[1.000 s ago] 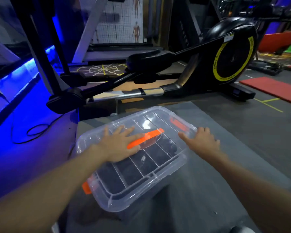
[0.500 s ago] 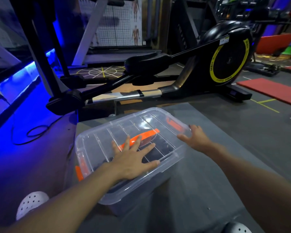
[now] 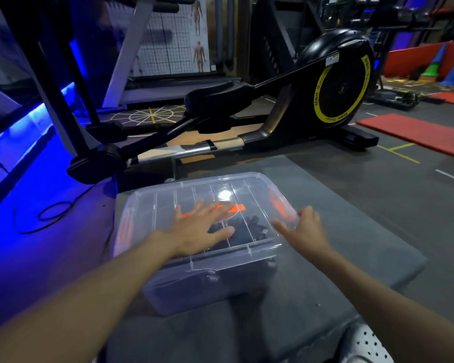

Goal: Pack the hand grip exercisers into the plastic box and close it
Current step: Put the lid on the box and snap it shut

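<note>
Plastic box [image 3: 207,286], clear, lid [image 3: 155,205] on: left part of grey mat [image 3: 351,244], nr far edge. Hand grip exercisers [image 3: 249,227], black, inside. L hand [image 3: 199,229] flat on lid, fingers spread. R hand [image 3: 306,231] spread at lid's right rim, contact unclear

Clear glossy plastic box [image 3: 220,281], matt grey mat [image 3: 351,258], glossy blk elliptical [image 3: 325,82]
</note>
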`<action>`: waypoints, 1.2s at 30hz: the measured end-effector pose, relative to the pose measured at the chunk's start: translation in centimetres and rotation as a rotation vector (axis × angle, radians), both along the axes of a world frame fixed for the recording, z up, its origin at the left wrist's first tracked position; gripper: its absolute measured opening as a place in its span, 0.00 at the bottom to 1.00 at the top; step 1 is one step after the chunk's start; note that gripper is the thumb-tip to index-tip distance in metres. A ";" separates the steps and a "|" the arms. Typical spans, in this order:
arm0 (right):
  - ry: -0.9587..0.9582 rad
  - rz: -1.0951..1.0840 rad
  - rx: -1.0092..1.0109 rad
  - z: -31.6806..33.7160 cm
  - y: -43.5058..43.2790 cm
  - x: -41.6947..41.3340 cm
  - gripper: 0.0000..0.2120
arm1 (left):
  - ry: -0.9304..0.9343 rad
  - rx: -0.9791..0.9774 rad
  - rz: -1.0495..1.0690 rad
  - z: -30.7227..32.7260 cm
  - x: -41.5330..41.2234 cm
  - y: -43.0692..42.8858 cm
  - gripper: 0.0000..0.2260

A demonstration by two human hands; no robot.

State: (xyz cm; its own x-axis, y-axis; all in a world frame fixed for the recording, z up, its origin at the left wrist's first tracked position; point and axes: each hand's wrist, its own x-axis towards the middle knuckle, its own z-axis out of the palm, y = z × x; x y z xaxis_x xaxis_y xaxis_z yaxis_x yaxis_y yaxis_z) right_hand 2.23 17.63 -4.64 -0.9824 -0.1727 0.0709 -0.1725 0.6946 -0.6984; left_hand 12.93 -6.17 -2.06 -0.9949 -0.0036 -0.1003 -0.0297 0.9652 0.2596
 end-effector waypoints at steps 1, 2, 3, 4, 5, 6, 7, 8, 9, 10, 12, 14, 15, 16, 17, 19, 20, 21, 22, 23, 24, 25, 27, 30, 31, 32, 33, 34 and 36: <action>-0.018 -0.012 -0.067 0.0 0.3 -0.6 0.26 | 0.017 0.015 0.029 0.2 -0.7 1.0 0.27; -0.057 -0.028 -0.153 -0.1 0.5 -1.2 0.24 | 0.020 0.025 0.051 0.4 -1.4 2.0 0.28; -0.115 -0.044 -0.250 -0.2 0.6 -1.8 0.24 | 0.012 0.033 0.062 0.5 -2.2 3.1 0.29; -0.190 -0.063 -0.339 -0.3 0.6 -2.4 0.26 | -0.005 0.039 0.063 0.4 -2.8 4.1 0.30; -0.270 -0.080 -0.407 -0.4 0.7 -3.0 0.30 | -0.025 0.037 0.057 0.4 -3.3 5.1 0.30; -0.354 -0.092 -0.466 -0.7 0.7 -3.8 0.36 | -0.045 0.026 0.049 0.2 -3.7 6.0 0.30; -0.441 -0.085 -0.523 -1.0 0.7 -4.3 0.43 | -0.064 0.007 0.040 0.0 -3.8 6.6 0.29; -0.520 -0.057 -0.567 -1.6 0.7 -5.1 0.49 | -0.074 -0.016 0.035 -0.4 -3.9 7.1 0.29; -0.563 -0.030 -0.590 -2.3 0.8 -6.0 0.54 | -0.069 -0.039 0.035 -0.8 -3.9 7.3 0.30; -0.575 -0.008 -0.605 -2.8 0.8 -6.7 0.54 | -0.054 -0.055 0.041 -1.3 -3.9 7.4 0.30; -0.569 -0.006 -0.626 -2.4 0.3 -7.3 0.50 | -0.025 -0.068 0.052 -1.8 -3.9 7.3 0.31; -0.509 -0.056 -0.641 -1.5 -0.2 -7.5 0.40 | -0.013 -0.073 0.052 -1.9 -4.0 7.3 0.31; -0.479 -0.081 -0.639 -1.1 -0.4 -7.6 0.35 | -0.012 -0.073 0.051 -2.0 -4.0 7.3 0.31; -0.457 -0.080 -0.620 -0.9 -0.5 -7.6 0.30 | -0.009 -0.074 0.052 -2.0 -4.1 7.3 0.31; -0.448 -0.039 -0.583 -0.6 -0.5 -7.6 0.23 | -0.006 -0.076 0.053 -2.0 -4.1 7.3 0.31; -0.436 0.067 -0.501 -0.2 -0.8 -6.9 0.12 | -0.002 -0.076 0.054 -2.1 -4.0 7.3 0.31; -0.415 0.084 -0.472 -0.1 -0.8 -6.5 0.10 | -0.002 -0.075 0.053 -2.1 -4.0 7.3 0.31; -0.389 0.082 -0.462 -0.1 -0.8 -6.3 0.09 | -0.001 -0.075 0.052 -2.1 -4.0 7.3 0.31; -0.362 0.078 -0.468 -0.2 -0.9 -6.2 0.09 | -0.003 -0.076 0.052 -2.1 -4.0 7.3 0.31; -0.341 0.075 -0.477 -0.2 -0.9 -6.1 0.10 | -0.006 -0.076 0.052 -2.1 -4.0 7.3 0.31; -0.323 0.073 -0.476 -0.2 -0.8 -6.1 0.10 | -0.009 -0.076 0.051 -2.1 -4.0 7.4 0.31; -0.309 0.071 -0.471 -0.3 -0.8 -6.0 0.10 | -0.010 -0.076 0.049 -2.1 -3.9 7.4 0.31; -0.284 0.073 -0.450 -0.4 -0.9 -6.1 0.08 | -0.009 -0.077 0.046 -2.1 -3.9 7.4 0.31; -0.243 0.076 -0.387 -0.4 -1.0 -6.1 0.06 | -0.003 -0.086 0.048 -2.1 -3.8 7.4 0.31; -0.232 0.076 -0.366 -0.5 -0.9 -6.1 0.06 | -0.003 -0.089 0.048 -2.1 -3.8 7.4 0.31; -0.223 0.076 -0.347 -0.6 -0.9 -6.2 0.05 | -0.004 -0.091 0.046 -2.1 -3.8 7.4 0.31; -0.212 0.076 -0.340 -0.7 -1.0 -6.2 0.05 | -0.005 -0.091 0.044 -2.1 -3.8 7.4 0.30; -0.196 0.076 -0.328 -0.8 -1.0 -6.3 0.05 | -0.006 -0.090 0.042 -2.0 -3.8 7.4 0.30; -0.126 0.084 -0.270 -0.9 -1.2 -6.5 0.05 | -0.005 -0.087 0.040 -2.0 -3.8 7.4 0.30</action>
